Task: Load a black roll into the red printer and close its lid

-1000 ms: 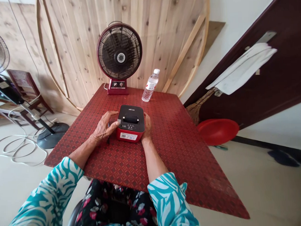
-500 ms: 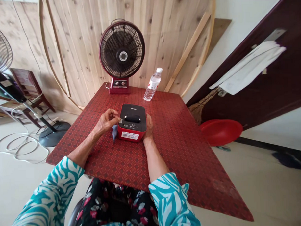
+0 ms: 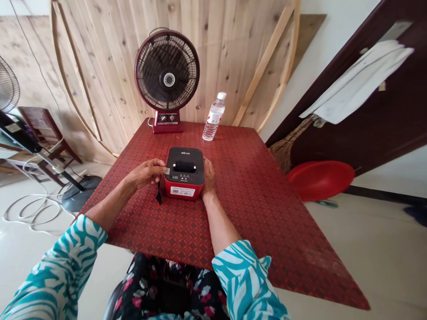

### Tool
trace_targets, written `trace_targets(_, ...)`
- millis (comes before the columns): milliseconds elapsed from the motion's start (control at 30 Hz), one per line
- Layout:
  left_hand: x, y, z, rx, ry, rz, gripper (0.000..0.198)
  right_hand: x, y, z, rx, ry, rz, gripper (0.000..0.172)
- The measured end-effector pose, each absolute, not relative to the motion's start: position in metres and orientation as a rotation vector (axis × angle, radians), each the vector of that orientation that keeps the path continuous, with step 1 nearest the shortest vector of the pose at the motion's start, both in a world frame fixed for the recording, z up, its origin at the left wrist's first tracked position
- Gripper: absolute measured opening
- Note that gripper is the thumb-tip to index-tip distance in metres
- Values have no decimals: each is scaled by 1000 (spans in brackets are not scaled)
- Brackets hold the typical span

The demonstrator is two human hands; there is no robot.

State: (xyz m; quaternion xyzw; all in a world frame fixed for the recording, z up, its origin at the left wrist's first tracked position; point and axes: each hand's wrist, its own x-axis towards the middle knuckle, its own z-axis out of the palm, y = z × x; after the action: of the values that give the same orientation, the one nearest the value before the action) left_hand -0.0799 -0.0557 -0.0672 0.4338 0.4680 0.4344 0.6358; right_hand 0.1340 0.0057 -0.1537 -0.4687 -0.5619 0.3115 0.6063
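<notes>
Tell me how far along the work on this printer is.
Done: the printer sits on the red table, lid closed. In hand: the left hand pinches a dark strip at the printer's side, while the right hand rests against the opposite side. Left: that strip hangs loose, apparently unplaced.

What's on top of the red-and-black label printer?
The black lid of the label printer shows a dark raised bar and small buttons near the front; nothing rests on it. The right hand covers its right side; the inside is hidden by the lid.
</notes>
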Motion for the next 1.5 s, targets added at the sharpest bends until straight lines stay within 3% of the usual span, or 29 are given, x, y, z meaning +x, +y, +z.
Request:
trace_targets(267, -76, -56, -71, 891, 1132, 978, 37, 132, 13, -166, -1035, -1096, 903, 49)
trace_targets(567, -69, -58, -70, 915, 1225, 998, 27, 130, 11, -164, -1014, -1047, 884, 48)
trace_targets(1033, -71, -63, -63, 1006, 1266, 1006, 35, 128, 14, -164, -1004, -1077, 863, 48)
trace_targets(1200, -72, -58, -53, 1186, 1326, 1075, 32, 127, 18, -168, -957, -1017, 931, 48)
trace_targets(1333, -72, -38, -47, 1435, 1438, 1156, 14, 126, 15, -164, -986, -1021, 937, 45)
trace_targets(1500, -71, -7, -41, 1940, 1591, 958, 8, 125, 15, -160, -968, -996, 970, 45)
